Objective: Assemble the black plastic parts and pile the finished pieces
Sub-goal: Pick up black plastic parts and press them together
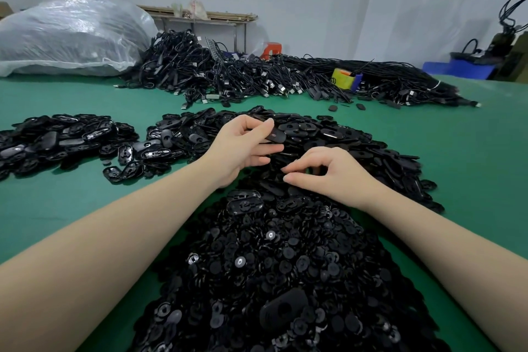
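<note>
Two hands over a heap of black plastic parts on a green table.

The left hand point(243, 148) is raised above the big heap point(328, 146) of oval shells and pinches one oval shell point(275, 134) between thumb and fingertips. The right hand point(323, 171) rests on the heap just beside it, fingers curled with thumb and forefinger brought together; whether they grip a part I cannot tell. Small round discs point(271, 266) fill the near heap between the forearms. A separate pile point(57, 140) of oval pieces lies to the left on the table point(471, 137), well apart from the hands. Farther back lie tangled black cables point(257, 74) and a large clear plastic bag point(71, 34).
</note>
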Demonstrator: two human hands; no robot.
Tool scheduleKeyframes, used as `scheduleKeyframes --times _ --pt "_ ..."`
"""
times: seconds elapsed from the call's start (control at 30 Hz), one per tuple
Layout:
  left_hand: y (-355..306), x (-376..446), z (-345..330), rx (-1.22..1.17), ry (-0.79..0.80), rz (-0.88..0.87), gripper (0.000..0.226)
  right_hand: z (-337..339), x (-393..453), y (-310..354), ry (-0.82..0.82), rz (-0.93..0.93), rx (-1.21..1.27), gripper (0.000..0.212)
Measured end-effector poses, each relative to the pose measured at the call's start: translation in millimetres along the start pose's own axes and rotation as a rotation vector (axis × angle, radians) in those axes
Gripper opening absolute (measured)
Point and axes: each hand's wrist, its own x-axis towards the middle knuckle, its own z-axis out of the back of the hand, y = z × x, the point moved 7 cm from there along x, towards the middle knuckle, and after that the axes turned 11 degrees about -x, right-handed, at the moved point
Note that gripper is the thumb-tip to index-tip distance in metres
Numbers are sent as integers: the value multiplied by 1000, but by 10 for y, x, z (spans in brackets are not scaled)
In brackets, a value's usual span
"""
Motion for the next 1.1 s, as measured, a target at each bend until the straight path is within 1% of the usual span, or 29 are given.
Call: scheduleKeyframes --times 0.07,0.17,0.27,0.4,0.53,0.57,0.63,0.7,0.73,0.87,0.97,1.1 --pt "4 3 -6 13 4 4 15 -17 1 31 21 1 5 14" --pt "-2 8 -6 15 15 0 7 -6 13 85 31 14 -5 11" --pt "-6 6 -18 11 52 -8 15 -17 11 146 55 29 -17 12" --pt "-6 6 -21 -6 57 -21 17 -15 18 211 37 64 -33 5" --pt "-9 19 -7 -8 46 -30 18 35 22 266 45 69 1 8" --pt "-8 21 -10 2 51 -31 17 40 25 297 89 70 35 12" --pt "-4 23 -19 31 63 -31 16 -7 12 393 248 91 56 22" --pt "-2 24 -17 51 61 -32 14 -84 -19 488 373 132 -18 26" --pt "-4 26 -13 53 58 -34 15 -111 -30 520 395 143 -50 24" --pt "-10 34 2 36 51 -38 14 -127 -39 581 366 143 -77 15" --pt "-6 36 -3 33 53 -37 14 -116 -58 626 373 151 -126 18" --pt "3 34 -24 45 72 -33 19 -134 -82 721 371 194 -169 14"
